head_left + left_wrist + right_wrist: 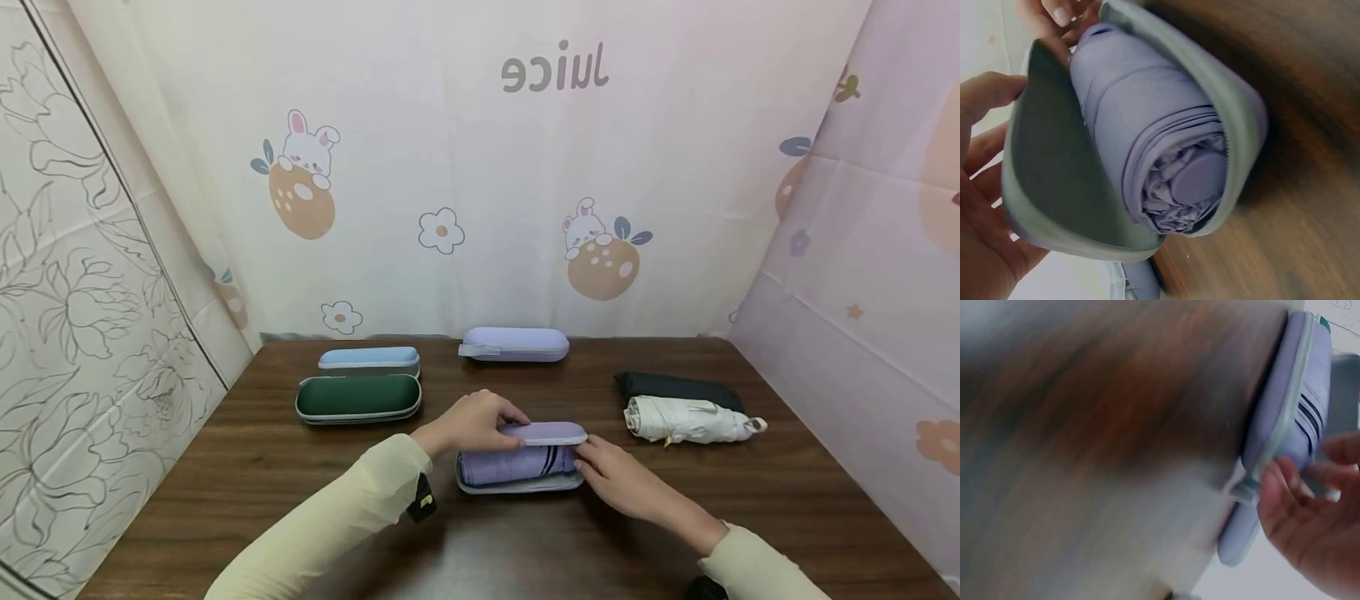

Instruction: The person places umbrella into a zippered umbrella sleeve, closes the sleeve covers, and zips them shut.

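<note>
A lilac zip case [553, 432] lies on the table with its lid raised. Inside it sits a folded purple umbrella [495, 468] with dark stripes near its right end; its rolled end and round cap face the left wrist view. My left hand [474, 425] holds the lid, thumb at the rim and fingers behind it. At the case's right end, my right hand [621, 479] grips the edge near the zip with its fingertips. In the right wrist view a grey tab [1245, 489] sticks out beside those fingers.
A closed lilac case [517, 343] stands at the back. To the left lie a light blue case [367, 358] and a dark green case [358, 396]. On the right, a white folded umbrella [690, 419] lies before a black pouch [678, 388]. Patterned curtains surround the table.
</note>
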### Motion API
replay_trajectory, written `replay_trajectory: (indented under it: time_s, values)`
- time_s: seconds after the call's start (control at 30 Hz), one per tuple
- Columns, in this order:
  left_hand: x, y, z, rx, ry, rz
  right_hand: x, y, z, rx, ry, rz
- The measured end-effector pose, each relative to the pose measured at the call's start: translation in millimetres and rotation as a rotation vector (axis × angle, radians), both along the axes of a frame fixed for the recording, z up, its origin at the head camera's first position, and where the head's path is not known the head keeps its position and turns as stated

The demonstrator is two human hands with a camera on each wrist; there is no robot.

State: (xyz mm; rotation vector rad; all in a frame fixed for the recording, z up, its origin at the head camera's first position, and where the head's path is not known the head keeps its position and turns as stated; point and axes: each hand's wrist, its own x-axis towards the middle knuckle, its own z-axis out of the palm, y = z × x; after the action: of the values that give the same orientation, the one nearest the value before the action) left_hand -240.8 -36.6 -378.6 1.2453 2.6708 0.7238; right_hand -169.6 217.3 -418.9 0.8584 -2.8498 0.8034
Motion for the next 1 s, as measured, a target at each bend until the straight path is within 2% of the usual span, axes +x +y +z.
replay_trajectory:
  time_s: [0.1, 0.17, 0.3, 0.37, 0.43, 0.5, 0.57, 0.63, 0.73, 0.8, 0.9, 1.0]
  values:
    - [5.3, -1.5, -1.8, -0.030, 0.072, -0.010, 3.1, 11, 6.6, -0.010, -0.018, 0.117]
    - [8.9, -2.8, -4.3, -0.042, 0.117, -0.021, 3.2, 18, 10.9, -0.048, 0.022, 0.148]
    - [16.2, -5.1, -11.3, -0.062, 0.195, -0.049, -4.1, 24, 18.5, -0.125, 0.178, 0.117]
    - [19.5, -6.0, -14.6, -0.073, 0.230, -0.063, -10.1, 21, 21.2, -0.124, 0.216, 0.101]
    - [22.0, -6.8, -17.0, -0.076, 0.255, -0.077, -16.4, 17, 22.4, -0.094, 0.181, 0.115]
    - [22.8, -8.5, -17.9, -0.068, 0.256, -0.088, -21.8, 9, 23.1, -0.049, 0.100, 0.153]
    - [22.7, -12.0, -18.1, -0.065, 0.227, -0.075, -27.1, 2, 21.8, -0.004, 0.016, 0.192]
    - [21.3, -17.6, -18.2, -0.068, 0.150, -0.044, -31.3, -4, 21.3, 0.031, -0.046, 0.222]
    - [19.2, -27.2, -19.1, -0.085, 0.012, 0.005, -36.4, -7, 20.0, 0.048, -0.097, 0.261]
    - [18.8, -32.4, -20.2, -0.090, -0.059, 0.017, -38.1, -8, 19.5, 0.050, -0.106, 0.288]
    - [20.1, -37.2, -22.6, -0.089, -0.078, 0.006, -38.9, -7, 18.4, 0.046, -0.097, 0.328]
    - [25.1, -39.3, -24.5, -0.093, -0.036, 0.020, -38.2, -7, 16.8, 0.051, -0.069, 0.333]
